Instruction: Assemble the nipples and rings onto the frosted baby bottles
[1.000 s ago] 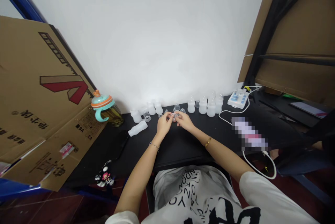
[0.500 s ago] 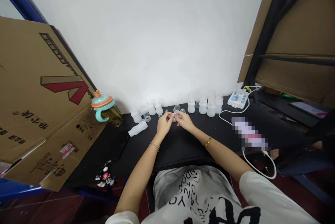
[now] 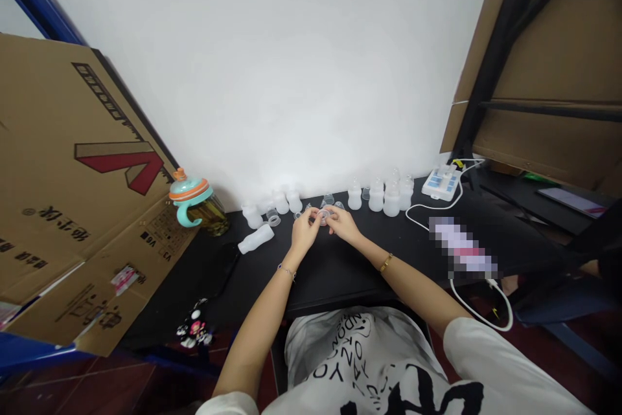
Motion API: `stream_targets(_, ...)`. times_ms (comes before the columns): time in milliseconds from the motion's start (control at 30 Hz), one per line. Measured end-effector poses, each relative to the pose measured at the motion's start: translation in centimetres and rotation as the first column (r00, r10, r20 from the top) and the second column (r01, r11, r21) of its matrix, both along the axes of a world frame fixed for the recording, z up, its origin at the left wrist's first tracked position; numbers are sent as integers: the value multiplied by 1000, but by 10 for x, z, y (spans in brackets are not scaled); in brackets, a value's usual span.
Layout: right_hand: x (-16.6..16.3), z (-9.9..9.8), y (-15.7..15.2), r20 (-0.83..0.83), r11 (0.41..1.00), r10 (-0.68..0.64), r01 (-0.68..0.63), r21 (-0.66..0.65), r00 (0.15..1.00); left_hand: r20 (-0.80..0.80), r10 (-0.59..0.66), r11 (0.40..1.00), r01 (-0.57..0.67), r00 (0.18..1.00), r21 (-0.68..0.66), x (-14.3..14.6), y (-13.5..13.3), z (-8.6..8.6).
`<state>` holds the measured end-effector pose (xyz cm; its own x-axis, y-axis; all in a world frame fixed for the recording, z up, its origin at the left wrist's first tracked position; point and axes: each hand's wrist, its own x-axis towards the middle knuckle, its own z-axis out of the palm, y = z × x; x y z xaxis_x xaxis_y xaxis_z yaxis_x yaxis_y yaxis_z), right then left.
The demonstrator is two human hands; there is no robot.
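My left hand (image 3: pixel 304 228) and my right hand (image 3: pixel 343 223) meet over the black table, fingers pinched around a small clear round bottle part (image 3: pixel 324 214). It looks like a ring or cap, but its details are too small to tell. Just behind my fingers stands a clear cover (image 3: pixel 329 199), with other small clear pieces partly hidden by my hands. To the left, a white baby bottle (image 3: pixel 256 239) lies on its side near a clear ring-like piece (image 3: pixel 273 216). An upright bottle with a clear top (image 3: pixel 354 195) is to the right of my hands.
More white bottles (image 3: pixel 391 198) stand at the right rear; others (image 3: pixel 252 214) stand at left. A teal-lidded jug (image 3: pixel 199 202) is beside a cardboard box (image 3: pixel 116 221). On the right are a power strip (image 3: pixel 441 182), a white cable and a blurred-out object (image 3: pixel 464 248).
Both hands stay in nearly the same place, pinching the clear round part. The whole view has shifted very slightly; nothing else has visibly moved.
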<state>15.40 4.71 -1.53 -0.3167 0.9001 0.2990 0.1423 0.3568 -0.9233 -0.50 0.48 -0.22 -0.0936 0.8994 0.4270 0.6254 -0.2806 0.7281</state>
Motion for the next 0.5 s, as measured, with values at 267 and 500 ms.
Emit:
stream_targets(267, 0, 2, -3, -1, 999, -13, 13, -31, 1000, -37, -18, 999, 16, 999, -52, 2, -1, -3)
stream_targets(500, 0, 1, -2, 6, 1000, -7, 7, -3, 1000, -25, 15, 1000, -16, 1000, -27, 3, 1, -2)
